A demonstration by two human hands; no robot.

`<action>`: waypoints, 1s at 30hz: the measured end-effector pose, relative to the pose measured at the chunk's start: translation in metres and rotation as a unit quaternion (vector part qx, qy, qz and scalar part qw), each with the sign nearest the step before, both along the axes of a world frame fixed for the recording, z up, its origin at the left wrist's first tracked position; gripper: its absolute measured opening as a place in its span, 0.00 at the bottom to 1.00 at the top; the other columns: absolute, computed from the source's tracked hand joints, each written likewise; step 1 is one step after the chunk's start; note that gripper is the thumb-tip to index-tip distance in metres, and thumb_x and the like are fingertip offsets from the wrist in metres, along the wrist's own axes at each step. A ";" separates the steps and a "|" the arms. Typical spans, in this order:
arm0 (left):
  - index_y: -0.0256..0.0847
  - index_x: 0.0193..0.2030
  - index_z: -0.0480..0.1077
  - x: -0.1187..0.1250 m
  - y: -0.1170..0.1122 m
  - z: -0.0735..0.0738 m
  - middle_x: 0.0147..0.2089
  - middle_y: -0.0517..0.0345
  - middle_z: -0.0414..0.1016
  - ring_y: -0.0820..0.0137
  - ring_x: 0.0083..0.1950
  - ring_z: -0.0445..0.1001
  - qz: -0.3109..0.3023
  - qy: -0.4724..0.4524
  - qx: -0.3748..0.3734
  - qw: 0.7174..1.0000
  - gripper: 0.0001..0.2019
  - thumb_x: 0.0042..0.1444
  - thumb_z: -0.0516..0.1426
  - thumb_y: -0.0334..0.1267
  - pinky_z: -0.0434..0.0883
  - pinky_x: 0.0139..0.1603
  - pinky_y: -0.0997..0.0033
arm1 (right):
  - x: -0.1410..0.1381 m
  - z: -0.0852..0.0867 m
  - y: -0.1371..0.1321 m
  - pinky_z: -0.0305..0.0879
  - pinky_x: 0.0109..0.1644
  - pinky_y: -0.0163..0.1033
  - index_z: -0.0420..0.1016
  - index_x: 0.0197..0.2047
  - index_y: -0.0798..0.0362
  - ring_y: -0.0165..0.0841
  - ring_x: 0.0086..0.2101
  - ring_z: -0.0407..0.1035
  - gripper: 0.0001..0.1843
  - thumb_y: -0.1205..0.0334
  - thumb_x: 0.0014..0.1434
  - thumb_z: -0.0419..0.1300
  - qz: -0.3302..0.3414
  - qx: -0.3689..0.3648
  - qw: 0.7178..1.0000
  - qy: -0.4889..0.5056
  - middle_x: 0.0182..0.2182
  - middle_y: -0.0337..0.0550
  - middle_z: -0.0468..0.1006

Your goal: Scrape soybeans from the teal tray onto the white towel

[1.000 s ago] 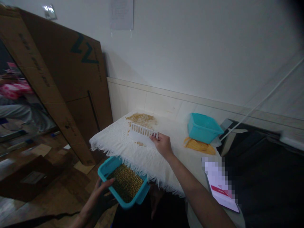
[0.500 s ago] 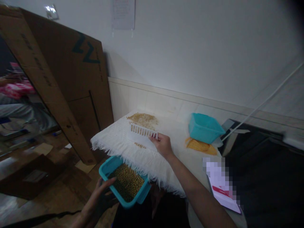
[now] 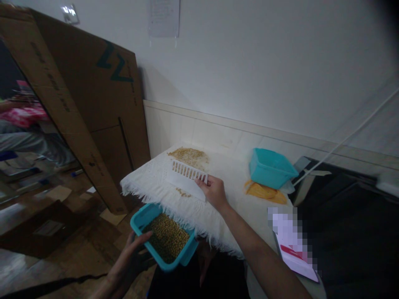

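Observation:
My left hand grips the left rim of a teal plastic basin, thumb over the edge. Yellowish beans like soybeans lie in the basin, which is held just below the table's fringed front edge. In my right hand is a white plastic piece with a row of slots, pinched at its right end and resting on the white cloth. A few beans lie on the cloth in front of this piece. Behind it spreads a bean pile.
A second teal basin stands at the right of the table, by a yellow cloth-like item. Nearer me lies a phone-like device, partly pixelated. A tall cardboard box stands at left; another person's leg shows beyond it.
The few beans in front of the slotted piece have shifted and scattered slightly. Both hands keep their holds. The whole view has moved a little.

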State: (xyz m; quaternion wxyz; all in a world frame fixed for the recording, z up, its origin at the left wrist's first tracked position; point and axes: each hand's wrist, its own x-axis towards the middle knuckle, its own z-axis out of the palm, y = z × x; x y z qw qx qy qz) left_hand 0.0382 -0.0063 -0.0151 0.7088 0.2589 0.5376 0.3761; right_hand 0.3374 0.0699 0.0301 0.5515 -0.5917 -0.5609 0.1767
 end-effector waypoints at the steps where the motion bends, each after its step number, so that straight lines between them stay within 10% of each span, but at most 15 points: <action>1: 0.51 0.67 0.64 0.000 0.000 0.001 0.54 0.46 0.83 0.49 0.46 0.88 0.001 -0.001 -0.001 1.000 0.39 0.52 0.74 0.48 0.78 0.34 0.59 | 0.001 0.000 0.000 0.64 0.28 0.35 0.84 0.31 0.53 0.36 0.26 0.72 0.21 0.42 0.60 0.67 -0.003 0.002 1.000 0.001 0.23 0.41 0.81; 16: 0.52 0.66 0.64 0.001 0.002 -0.006 0.53 0.52 0.81 0.63 0.33 0.82 0.008 0.021 0.001 1.000 0.40 0.49 0.75 0.53 0.75 0.34 0.61 | -0.003 0.001 0.001 0.76 0.32 0.41 0.88 0.33 0.52 0.45 0.32 0.82 0.17 0.45 0.60 0.72 0.006 -0.013 1.000 0.018 0.25 0.44 0.86; 30: 0.54 0.67 0.65 0.001 0.003 -0.008 0.52 0.52 0.82 0.55 0.40 0.86 0.017 0.008 -0.014 1.000 0.44 0.45 0.77 0.52 0.75 0.34 0.61 | 0.002 -0.005 0.006 0.81 0.35 0.44 0.89 0.35 0.51 0.48 0.35 0.85 0.16 0.46 0.58 0.75 0.015 -0.020 0.999 0.037 0.30 0.46 0.90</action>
